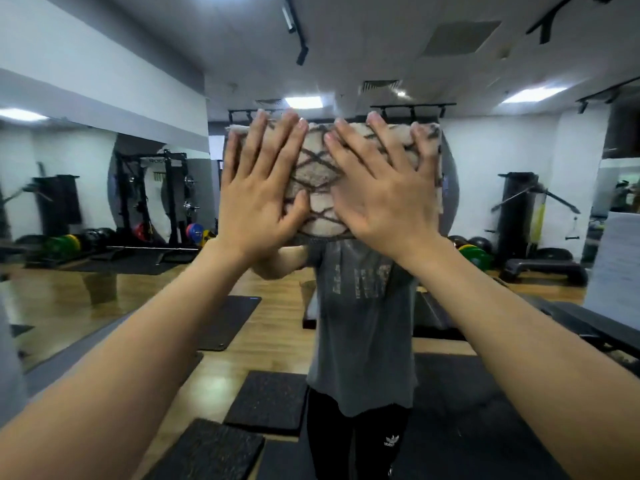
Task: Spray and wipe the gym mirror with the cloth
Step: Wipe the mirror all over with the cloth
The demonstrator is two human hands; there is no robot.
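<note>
Beige cloth (317,174) on mirror (502,150) hides reflection.

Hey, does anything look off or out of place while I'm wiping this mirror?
Nothing stands out. Both hands, left and right, press the patterned cloth flat against the mirror; no spray bottle is in view.

We can read very little here. On the black trousers (356,441) of the person reflected in the mirror (502,150) there is a small white logo (391,440), a trefoil with letters under it; it looks like the Adidas mark, but the letters are reversed and too small to spell. On the grey T-shirt (363,323) we see large pale letters (363,277), faded and mirrored, which we cannot make out.
</note>
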